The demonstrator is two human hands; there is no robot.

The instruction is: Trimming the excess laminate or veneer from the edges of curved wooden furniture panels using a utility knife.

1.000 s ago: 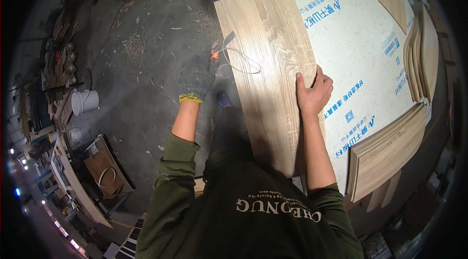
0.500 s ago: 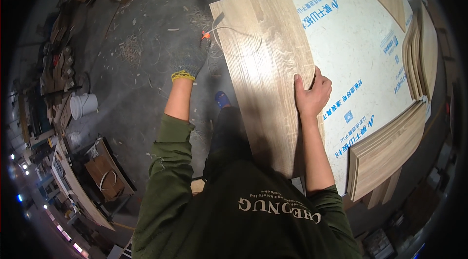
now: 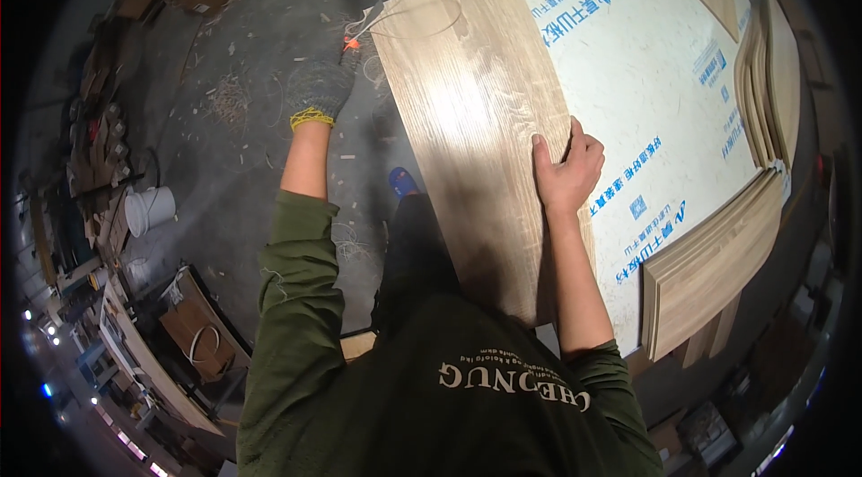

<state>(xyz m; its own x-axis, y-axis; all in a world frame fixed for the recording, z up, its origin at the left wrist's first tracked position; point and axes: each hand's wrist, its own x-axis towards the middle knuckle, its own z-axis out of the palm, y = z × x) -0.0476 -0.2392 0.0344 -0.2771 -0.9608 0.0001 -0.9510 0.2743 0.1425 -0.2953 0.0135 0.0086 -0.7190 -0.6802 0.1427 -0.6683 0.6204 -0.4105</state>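
Note:
A long wood-grain board [image 3: 480, 118] lies lengthwise in front of me, its near end close to my body. My bare right hand [image 3: 571, 170] is on its right edge, thumb on top and fingers over the side. My left hand [image 3: 321, 86], in a grey knit glove with a yellow cuff, is closed at the board's far left corner. It grips a small tool [image 3: 375, 10] with a dark flat end; an orange part [image 3: 351, 44] shows at the fingers. A thin pale strip [image 3: 458, 5] curls from there over the board's far end.
Under the board is a large white sheet [image 3: 620, 73] with blue printing. Stacked wood-grain panels [image 3: 709, 270] lie at its right, with more panels [image 3: 763, 91] beyond. Shavings [image 3: 229, 100] litter the grey floor at left, where a white bucket [image 3: 151, 210] stands.
My left hand and the tool have moved away from me along the board's left edge to the far corner. The curled strip has shifted with them. My right hand still holds the right edge.

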